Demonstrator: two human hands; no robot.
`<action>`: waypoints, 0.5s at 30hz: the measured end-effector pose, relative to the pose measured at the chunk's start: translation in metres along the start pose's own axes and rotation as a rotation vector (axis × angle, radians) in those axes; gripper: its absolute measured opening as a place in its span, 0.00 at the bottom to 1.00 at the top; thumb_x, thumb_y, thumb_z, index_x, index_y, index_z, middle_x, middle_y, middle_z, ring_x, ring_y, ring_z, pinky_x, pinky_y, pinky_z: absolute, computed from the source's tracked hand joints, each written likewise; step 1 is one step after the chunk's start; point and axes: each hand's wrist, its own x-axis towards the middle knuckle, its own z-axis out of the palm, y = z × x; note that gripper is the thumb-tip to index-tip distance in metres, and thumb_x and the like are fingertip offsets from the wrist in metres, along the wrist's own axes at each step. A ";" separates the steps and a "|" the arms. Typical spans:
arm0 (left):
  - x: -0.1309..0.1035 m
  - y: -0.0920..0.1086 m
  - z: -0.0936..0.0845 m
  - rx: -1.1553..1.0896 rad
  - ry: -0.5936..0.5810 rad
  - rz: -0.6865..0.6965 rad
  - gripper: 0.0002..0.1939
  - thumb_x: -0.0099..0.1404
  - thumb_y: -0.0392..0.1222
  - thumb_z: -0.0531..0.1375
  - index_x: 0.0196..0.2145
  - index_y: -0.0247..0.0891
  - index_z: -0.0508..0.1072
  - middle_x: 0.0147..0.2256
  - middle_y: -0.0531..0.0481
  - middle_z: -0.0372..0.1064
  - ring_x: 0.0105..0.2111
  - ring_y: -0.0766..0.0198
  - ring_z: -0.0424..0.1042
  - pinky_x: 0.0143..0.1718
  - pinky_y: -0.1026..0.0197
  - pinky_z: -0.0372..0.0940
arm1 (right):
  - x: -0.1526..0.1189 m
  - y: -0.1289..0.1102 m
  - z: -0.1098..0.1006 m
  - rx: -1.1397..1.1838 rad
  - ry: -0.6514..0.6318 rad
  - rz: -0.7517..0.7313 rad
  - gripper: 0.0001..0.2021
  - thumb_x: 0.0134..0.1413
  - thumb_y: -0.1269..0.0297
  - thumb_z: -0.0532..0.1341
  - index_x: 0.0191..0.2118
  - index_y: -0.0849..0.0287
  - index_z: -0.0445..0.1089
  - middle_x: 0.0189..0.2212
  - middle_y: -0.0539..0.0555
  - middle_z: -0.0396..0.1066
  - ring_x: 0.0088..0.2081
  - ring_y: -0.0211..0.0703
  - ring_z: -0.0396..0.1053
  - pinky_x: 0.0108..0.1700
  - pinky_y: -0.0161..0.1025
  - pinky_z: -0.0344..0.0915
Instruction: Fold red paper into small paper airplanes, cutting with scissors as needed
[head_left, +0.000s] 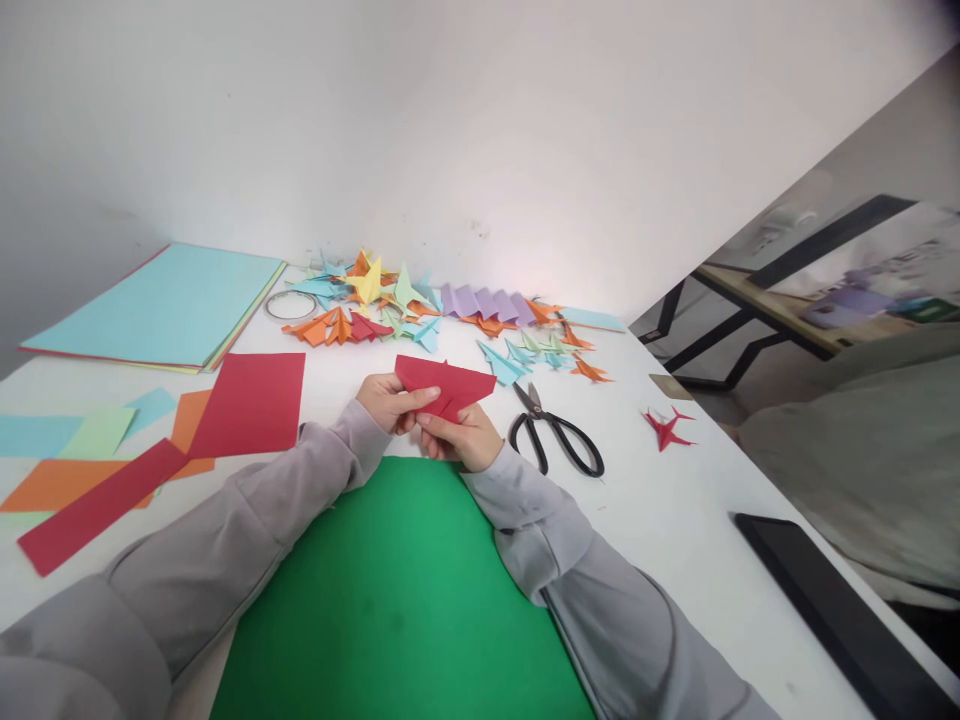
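Note:
A folded piece of red paper (448, 383) is held up between both hands, above the far edge of a large green sheet (412, 590). My left hand (390, 400) pinches its left side, thumb on the near face. On the right, my right hand (466, 434) grips the lower right part, thumb on top and fingers beneath. The paper has a wide straight upper edge and narrows downward. Black-handled scissors (556, 428) lie with blades parted just right of my right hand.
Colored folded paper shapes (367, 283) crowd the table's back, near a purple pleated strip (487, 303). Blue-topped sheets (157, 305) and red paper (251, 403) lie left. A red folded shape (666, 430) and a black flat device (832, 610) are right.

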 end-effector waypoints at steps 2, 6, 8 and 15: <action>0.002 -0.001 -0.001 -0.021 -0.006 -0.020 0.21 0.34 0.52 0.69 0.16 0.32 0.66 0.07 0.56 0.58 0.07 0.74 0.53 0.08 0.70 0.44 | 0.000 0.002 0.000 -0.001 0.005 -0.014 0.19 0.39 0.49 0.62 0.17 0.63 0.67 0.09 0.48 0.62 0.10 0.30 0.57 0.13 0.29 0.51; 0.001 0.001 -0.001 -0.004 -0.041 -0.019 0.21 0.36 0.53 0.68 0.13 0.33 0.64 0.05 0.57 0.54 0.06 0.76 0.49 0.08 0.69 0.40 | 0.001 0.004 0.001 -0.030 0.015 -0.023 0.20 0.40 0.49 0.62 0.15 0.62 0.66 0.09 0.48 0.62 0.11 0.30 0.57 0.14 0.30 0.52; -0.002 0.003 0.000 0.029 -0.023 0.025 0.23 0.41 0.54 0.66 0.10 0.34 0.62 0.04 0.57 0.51 0.06 0.76 0.48 0.08 0.69 0.40 | 0.000 0.004 0.001 -0.065 0.011 -0.032 0.20 0.40 0.49 0.61 0.14 0.62 0.66 0.08 0.48 0.61 0.11 0.30 0.56 0.14 0.30 0.51; -0.007 0.003 0.004 0.095 0.036 0.111 0.21 0.46 0.54 0.63 0.13 0.32 0.68 0.12 0.49 0.65 0.12 0.68 0.62 0.14 0.66 0.56 | -0.002 0.003 0.003 -0.204 0.010 -0.124 0.22 0.43 0.47 0.60 0.16 0.63 0.67 0.10 0.49 0.62 0.13 0.30 0.58 0.16 0.30 0.55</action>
